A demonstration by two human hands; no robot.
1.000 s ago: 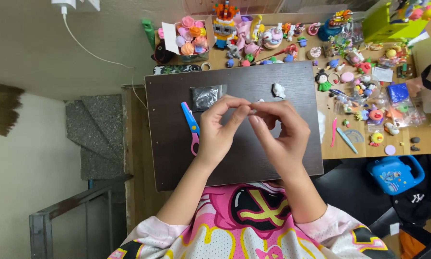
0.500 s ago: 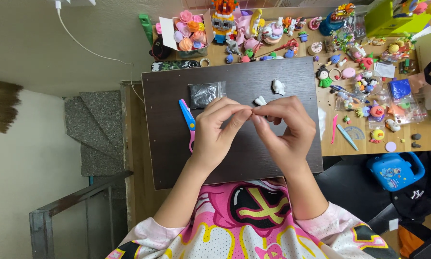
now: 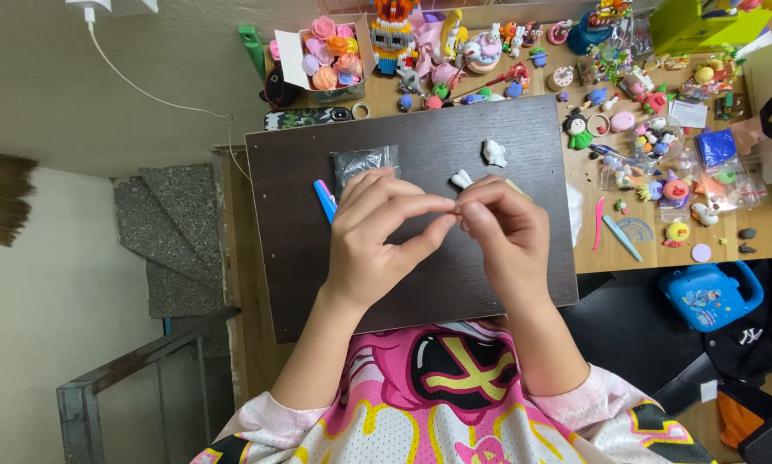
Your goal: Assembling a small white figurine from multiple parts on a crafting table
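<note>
**Fingertips meet over the dark board**

Both hands hover above a dark brown board (image 3: 403, 283) that lies on a wooden tabletop (image 3: 661, 249). The left hand (image 3: 377, 236) and the right hand (image 3: 502, 228) are brought together so that their thumbs and forefingers touch at one spot, pinched as if on something very small. What sits between the fingertips is too small to make out, so I cannot tell whether they grip anything. The other fingers of both hands are curled loosely.

Just past the right hand's fingertips a small white piece (image 3: 460, 179) lies on the board, close to the knuckles but apart from them. A second white piece (image 3: 494, 152) lies farther up the board, well apart from the hands. A clear plastic bag (image 3: 364, 161) rests on the board just beyond the left hand. A blue and pink tool (image 3: 325, 199) lies beside the left hand, partly hidden by it.

Beyond the board the tabletop is crowded with small coloured figures. An open box of pastel flowers (image 3: 327, 53) stands near the far left corner. To the right lie a pink stick (image 3: 598, 225) and a pale blue stick (image 3: 621, 237), side by side. A blue toy case (image 3: 710, 296) sits below the tabletop's edge on the right.
</note>
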